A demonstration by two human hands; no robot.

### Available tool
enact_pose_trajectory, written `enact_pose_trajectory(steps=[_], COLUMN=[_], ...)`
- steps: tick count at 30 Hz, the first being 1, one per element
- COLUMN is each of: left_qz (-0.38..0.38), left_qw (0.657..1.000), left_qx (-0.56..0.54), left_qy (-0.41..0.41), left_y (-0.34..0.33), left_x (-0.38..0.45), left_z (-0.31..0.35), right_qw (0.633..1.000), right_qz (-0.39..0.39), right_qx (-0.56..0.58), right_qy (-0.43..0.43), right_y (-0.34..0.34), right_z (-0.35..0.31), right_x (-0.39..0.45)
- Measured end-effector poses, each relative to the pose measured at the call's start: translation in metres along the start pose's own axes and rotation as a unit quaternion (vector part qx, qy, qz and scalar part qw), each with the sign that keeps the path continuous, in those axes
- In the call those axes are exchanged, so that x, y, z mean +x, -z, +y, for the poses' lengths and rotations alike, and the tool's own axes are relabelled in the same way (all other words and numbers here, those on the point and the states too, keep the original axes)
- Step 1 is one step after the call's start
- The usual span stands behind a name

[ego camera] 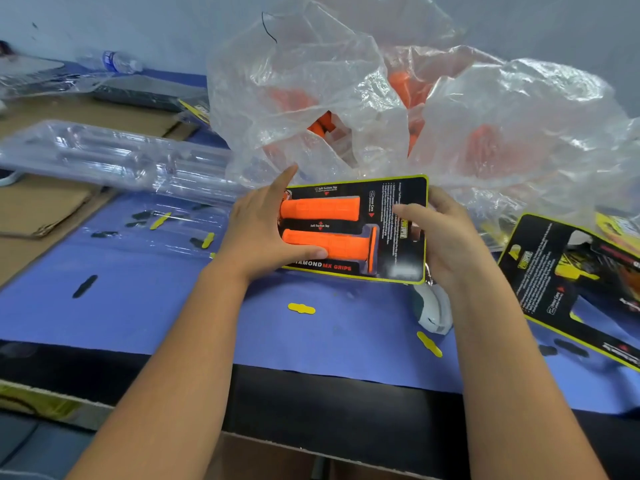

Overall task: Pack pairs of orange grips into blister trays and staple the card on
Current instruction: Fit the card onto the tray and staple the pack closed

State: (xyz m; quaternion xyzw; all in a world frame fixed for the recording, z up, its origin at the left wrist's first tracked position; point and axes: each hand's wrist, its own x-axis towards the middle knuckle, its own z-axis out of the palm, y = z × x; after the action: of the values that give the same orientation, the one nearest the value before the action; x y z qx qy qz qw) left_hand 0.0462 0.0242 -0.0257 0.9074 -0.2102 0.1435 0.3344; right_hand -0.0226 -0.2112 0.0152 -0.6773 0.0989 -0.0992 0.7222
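Both hands hold a card [398, 202] with two orange grips [322, 209] above the blue worktop [173, 306]. The left hand [259, 230] covers the card's left edge, gripping it thumb on top; the right hand [446, 237] clasps the right edge. More grips show dimly through a plastic bag [346, 98] beyond. A grey tool [433, 310], partly hidden, lies under the right wrist.

Plastic bag [346, 109] blocks behind; stapler [433, 310], loose cards [571, 289] crowd right; near mat [173, 313] open

The black card [398, 202] with the yellow-green edge reads "Soft Traction Top" at its 12 o'clock edge and again between the two orange grips [320, 208], and "DIAMOND MX GRIPS" along its 6 o'clock edge. Its fine print toward 3 o'clock is too small to read.
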Motion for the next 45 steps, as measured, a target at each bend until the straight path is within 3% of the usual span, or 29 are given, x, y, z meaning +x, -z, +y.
enact_pose_trajectory(steps=[5,9,12,15,17,19,23,27,32,35,38,41,43,45], left_qz=[0.021,-0.004,0.037,0.081,0.076,0.042,-0.008,0.047,0.013,0.034,0.107,0.198,0.199,0.189], left_qw=[0.999,0.999,0.998,0.992,0.979,0.973,1.0,0.999,0.997,0.997,0.99,0.95,0.926,0.921], left_qx=[0.026,0.039,0.056,-0.09,-0.191,-0.225,-0.003,0.006,0.08,0.071,0.071,0.129,0.127,0.096], left_qy=[-0.019,-0.018,-0.018,-0.015,-0.003,0.003,-0.009,0.013,0.008,0.003,0.062,0.205,0.293,0.326], left_y=[-0.004,-0.005,-0.004,-0.004,-0.006,-0.007,-0.01,-0.006,-0.006,-0.005,-0.003,0.002,0.006,0.007], left_x=[0.001,0.005,0.007,0.005,0.002,0.0,0.006,0.007,0.007,0.006,0.005,0.005,0.003,0.001], left_z=[-0.003,-0.007,-0.01,-0.009,-0.009,-0.007,-0.014,-0.022,-0.024,-0.02,-0.015,-0.021,-0.026,-0.027], right_qw=[0.992,0.994,0.991,0.989,0.99,0.992,0.987,0.98,0.98,0.972,0.969,0.966,0.965,0.965], right_qz=[0.037,0.091,0.126,0.147,0.139,0.119,0.12,0.155,0.133,0.132,0.143,0.155,0.164,0.17], right_qx=[-0.097,-0.04,-0.011,-0.012,-0.024,-0.039,-0.101,-0.121,-0.145,-0.191,-0.2,-0.202,-0.199,-0.198], right_qy=[0.066,0.037,0.031,0.027,0.025,0.016,0.016,0.022,0.018,0.025,0.032,0.034,0.035,0.037], right_y=[-0.003,0.002,0.007,0.009,0.009,0.009,0.008,0.01,0.009,0.006,0.005,0.005,0.005,0.005], right_z=[0.007,0.007,0.009,0.01,0.01,0.008,0.011,0.013,0.013,0.015,0.018,0.019,0.02,0.02], right_x=[0.004,0.009,0.01,0.01,0.011,0.011,0.01,0.012,0.011,0.01,0.013,0.014,0.015,0.015])
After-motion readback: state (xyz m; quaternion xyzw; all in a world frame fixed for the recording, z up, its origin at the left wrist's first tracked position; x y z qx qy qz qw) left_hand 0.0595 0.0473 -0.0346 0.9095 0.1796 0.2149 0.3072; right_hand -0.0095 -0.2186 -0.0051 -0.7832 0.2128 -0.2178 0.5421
